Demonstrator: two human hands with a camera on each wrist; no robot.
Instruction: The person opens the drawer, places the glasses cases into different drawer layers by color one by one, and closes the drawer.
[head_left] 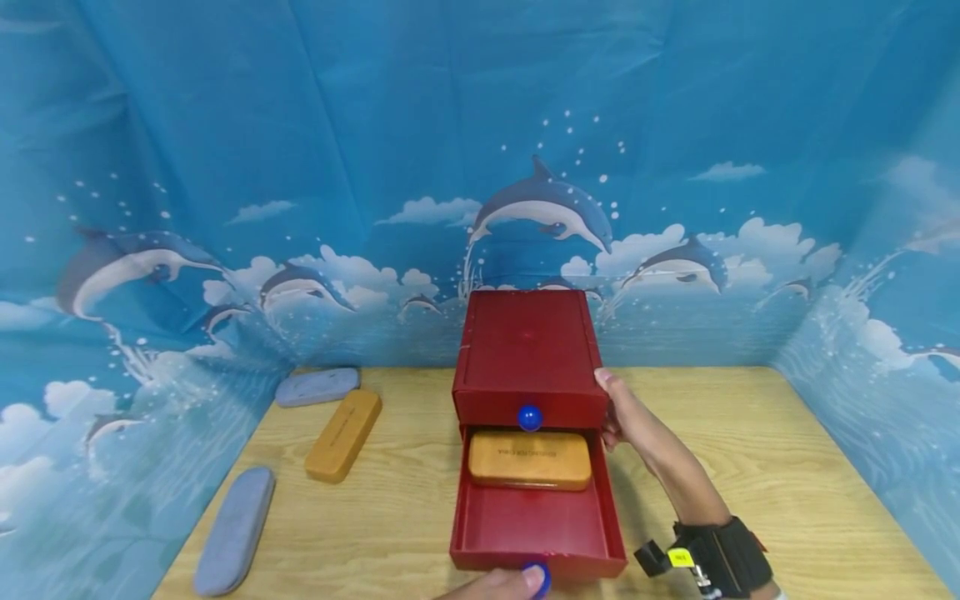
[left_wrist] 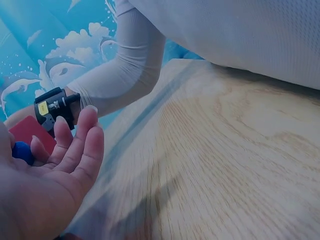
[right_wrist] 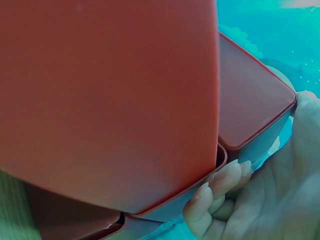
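Observation:
A red two-drawer cabinet (head_left: 528, 342) stands on the table, its upper drawer closed. The lower drawer (head_left: 536, 529) is pulled out, with an orange glasses case (head_left: 529, 460) lying across its back part. At the front, my left hand (head_left: 498, 586) pinches that drawer's blue knob (left_wrist: 23, 152); in the left wrist view its other fingers (left_wrist: 90, 155) reach out past the knob. My right hand (head_left: 621, 408) grips the cabinet's right side near the front, thumb at the top edge. Bent fingertips (right_wrist: 220, 182) touch the cabinet's side in the right wrist view.
On the table's left part lie a second orange glasses case (head_left: 343, 436) and two grey-blue cases, one at the back (head_left: 317, 387), the other nearer (head_left: 235, 531). Another blue knob (head_left: 529, 418) sticks out from the upper drawer. A dolphin-printed curtain (head_left: 390, 167) encloses the wooden table (head_left: 720, 450).

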